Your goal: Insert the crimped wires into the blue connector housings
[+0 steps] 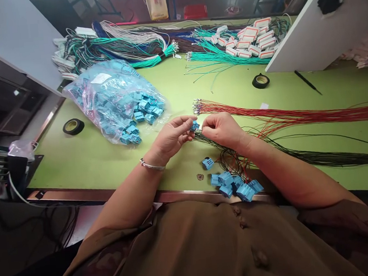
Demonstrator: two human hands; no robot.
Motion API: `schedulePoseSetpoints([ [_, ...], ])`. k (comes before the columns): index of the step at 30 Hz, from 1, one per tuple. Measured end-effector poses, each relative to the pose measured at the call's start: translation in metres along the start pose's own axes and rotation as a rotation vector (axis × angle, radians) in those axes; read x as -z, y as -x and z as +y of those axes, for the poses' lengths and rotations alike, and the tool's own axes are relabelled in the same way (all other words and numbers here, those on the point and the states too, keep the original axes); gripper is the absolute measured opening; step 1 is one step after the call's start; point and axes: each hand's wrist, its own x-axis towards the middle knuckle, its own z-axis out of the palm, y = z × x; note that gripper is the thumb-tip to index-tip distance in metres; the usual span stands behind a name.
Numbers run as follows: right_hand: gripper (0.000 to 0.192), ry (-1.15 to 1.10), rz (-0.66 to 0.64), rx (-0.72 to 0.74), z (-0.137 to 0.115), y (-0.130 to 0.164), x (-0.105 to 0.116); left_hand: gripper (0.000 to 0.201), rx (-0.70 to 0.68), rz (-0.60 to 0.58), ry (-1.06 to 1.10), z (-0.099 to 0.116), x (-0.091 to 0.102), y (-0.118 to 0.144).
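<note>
Here the left hand [171, 135] pinches a small blue connector [195, 126] between thumb and fingertips, just above the green surface [91, 155] near its middle, while the right hand [222, 130] is closed on thin wires [210, 139] right beside it, their ends at the connector's face. The connector looks like light, rigid plastic, best held by its flat sides so the open face stays free; it seems small enough to slip from a loose grip. The wires look soft and springy, so I judge they want gripping close to their tips, where they bend least. A red bundle [299, 116] and a dark bundle [319, 156] run off to the right. Wired connectors [237, 187] lie at the near edge, and a clear bag [111, 97] of loose ones sits to the left. Two tape rolls [73, 126] rest on the surface, one left and one farther right. Teal wires [228, 55] and white tags [255, 40] lie at the far side. The bag's white label and a hanging sign at the far end carry marks too small to read.
</note>
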Motion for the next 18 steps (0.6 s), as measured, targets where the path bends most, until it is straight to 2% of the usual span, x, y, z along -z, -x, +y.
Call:
schedulePoseSetpoints([
  [6, 0.018, -0.087, 0.008, -0.004, 0.0012, 0.0003, -0.0039, 0.04, -0.077, 0.038, -0.097, -0.0014, -0.0017, -0.0007],
  [12, 0.011, -0.333, -0.084, -0.174, 0.0062, 0.0034, -0.0058, 0.039, -0.056, 0.099, -0.02, -0.0037, -0.0033, -0.0012],
  [15, 0.01, -0.347, -0.029, -0.192, 0.0081, 0.0041, -0.0052, 0.043, -0.041, 0.1, 0.013, -0.0038, -0.0027, -0.0016],
  [18, 0.007, -0.256, 0.053, -0.117, 0.0094, 0.0042, -0.0056, 0.043, -0.041, 0.099, 0.012, -0.0037, -0.0017, -0.0024],
])
